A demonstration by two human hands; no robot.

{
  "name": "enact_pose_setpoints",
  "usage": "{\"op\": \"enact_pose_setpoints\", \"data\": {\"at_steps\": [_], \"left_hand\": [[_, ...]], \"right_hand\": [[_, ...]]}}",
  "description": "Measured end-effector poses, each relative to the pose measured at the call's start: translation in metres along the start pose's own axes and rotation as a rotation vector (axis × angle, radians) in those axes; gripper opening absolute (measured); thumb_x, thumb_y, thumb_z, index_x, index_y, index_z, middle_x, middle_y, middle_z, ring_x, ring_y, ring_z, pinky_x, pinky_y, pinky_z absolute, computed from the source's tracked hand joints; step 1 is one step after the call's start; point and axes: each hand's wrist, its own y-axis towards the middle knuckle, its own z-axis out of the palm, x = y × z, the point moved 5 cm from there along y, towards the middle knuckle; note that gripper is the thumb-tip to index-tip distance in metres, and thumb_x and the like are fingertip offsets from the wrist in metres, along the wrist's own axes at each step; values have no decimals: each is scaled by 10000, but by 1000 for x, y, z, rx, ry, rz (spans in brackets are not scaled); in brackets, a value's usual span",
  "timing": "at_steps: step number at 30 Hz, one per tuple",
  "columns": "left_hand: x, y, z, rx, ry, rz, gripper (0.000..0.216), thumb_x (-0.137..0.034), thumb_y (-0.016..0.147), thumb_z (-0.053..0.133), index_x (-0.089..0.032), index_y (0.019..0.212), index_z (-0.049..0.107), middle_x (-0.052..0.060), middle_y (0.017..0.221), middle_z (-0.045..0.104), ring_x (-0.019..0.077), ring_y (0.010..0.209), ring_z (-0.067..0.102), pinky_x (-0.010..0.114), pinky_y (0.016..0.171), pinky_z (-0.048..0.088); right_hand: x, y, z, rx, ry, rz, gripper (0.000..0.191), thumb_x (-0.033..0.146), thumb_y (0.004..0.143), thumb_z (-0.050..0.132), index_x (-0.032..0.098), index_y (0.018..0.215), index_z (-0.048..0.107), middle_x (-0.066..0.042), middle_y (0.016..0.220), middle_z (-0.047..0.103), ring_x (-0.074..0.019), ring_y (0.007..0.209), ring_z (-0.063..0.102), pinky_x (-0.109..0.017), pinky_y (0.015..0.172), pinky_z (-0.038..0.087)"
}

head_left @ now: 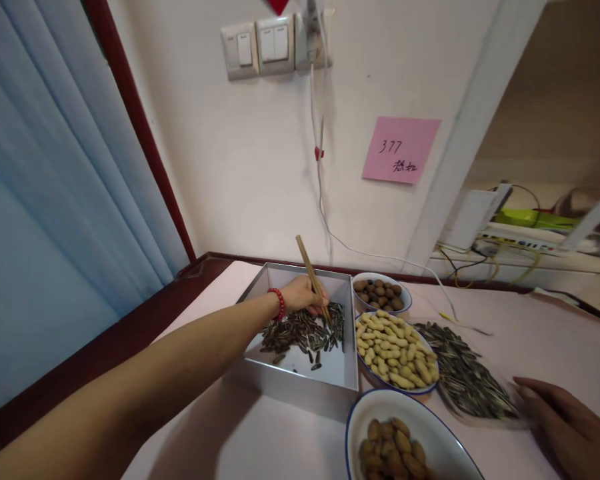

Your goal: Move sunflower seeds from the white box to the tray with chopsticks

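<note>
My left hand [305,294], with a red bead bracelet [279,303] at its wrist, is closed round a pair of wooden chopsticks [308,261]. The chopstick tips point down into striped sunflower seeds [300,331] spread inside a grey-white, open square box [300,387]. At the lower right, my right hand [567,423] is slightly blurred, its fingers at the near right edge of a clear dish [517,400]. More sunflower seeds [467,373] fill that dish. The right fingers look closed on its edge.
Right of the box stand blue-rimmed white bowls: one with round brown nuts [379,294], one with peanuts [396,350], one with almond-like nuts [391,448]. A white cable [380,254] trails onto the pink tabletop [530,333]. Blue curtain [80,153] hangs left; wall behind.
</note>
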Motion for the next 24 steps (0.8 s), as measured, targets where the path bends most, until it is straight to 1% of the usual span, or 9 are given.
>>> {"op": "enact_pose_setpoints", "data": {"at_steps": [2,4,7,10,14,17,19,21,24], "left_hand": [[-5,-1,-5,-33,-2,-1,150,-147,625,730,-119,684,595,6,567,643,127,546,631,264,595,535],[-14,-3,-9,-52,22,2,151,-169,629,736,-122,688,606,10,588,657,124,558,636,252,596,536],[-30,-9,-10,-58,65,2,156,-189,627,749,-128,685,618,5,593,667,116,555,635,231,588,534],[-45,-18,-8,-52,64,26,204,-213,604,780,-118,697,626,17,599,673,120,547,638,237,581,539],[-63,-36,-6,-79,6,82,288,-257,580,815,-99,734,630,54,623,682,151,601,668,259,611,557],[-80,-50,-5,-107,-70,149,298,-262,606,810,-93,769,626,86,707,701,166,673,686,257,643,567],[-94,-57,0,-108,-109,191,279,-247,635,795,-93,789,621,97,753,707,163,695,688,249,653,569],[-108,-58,12,-82,-129,225,255,-228,660,779,-94,802,614,105,776,712,165,716,690,246,666,570],[-128,-50,43,-9,-139,260,240,-211,676,767,-98,813,606,112,781,715,176,737,695,249,674,569]], "right_hand": [[18,-5,-6,30,53,34,292,637,665,441,426,760,619,-23,940,694,-293,915,618,-453,798,470],[27,-6,-8,53,80,59,316,626,637,453,392,753,632,-41,938,694,-311,919,614,-472,815,460],[26,-4,-8,68,99,64,377,624,621,465,340,792,645,-56,947,695,-323,915,616,-481,800,466],[22,-2,-4,76,112,40,409,614,627,463,300,816,645,-66,945,694,-319,918,618,-468,801,470],[22,-3,-3,59,120,18,444,606,647,435,274,851,647,-65,932,693,-311,896,623,-459,792,474],[28,-5,-4,40,134,0,443,585,661,432,255,860,650,-65,933,691,-302,894,623,-441,775,481],[31,-6,-5,29,148,-15,427,562,680,433,245,869,648,-62,946,688,-289,897,623,-418,771,482],[34,-8,-5,20,166,-28,414,540,704,428,238,888,643,-58,958,684,-268,904,620,-389,777,479],[38,-10,-5,13,194,-41,400,513,744,411,231,923,632,-51,969,676,-234,907,613,-352,791,470]]}}
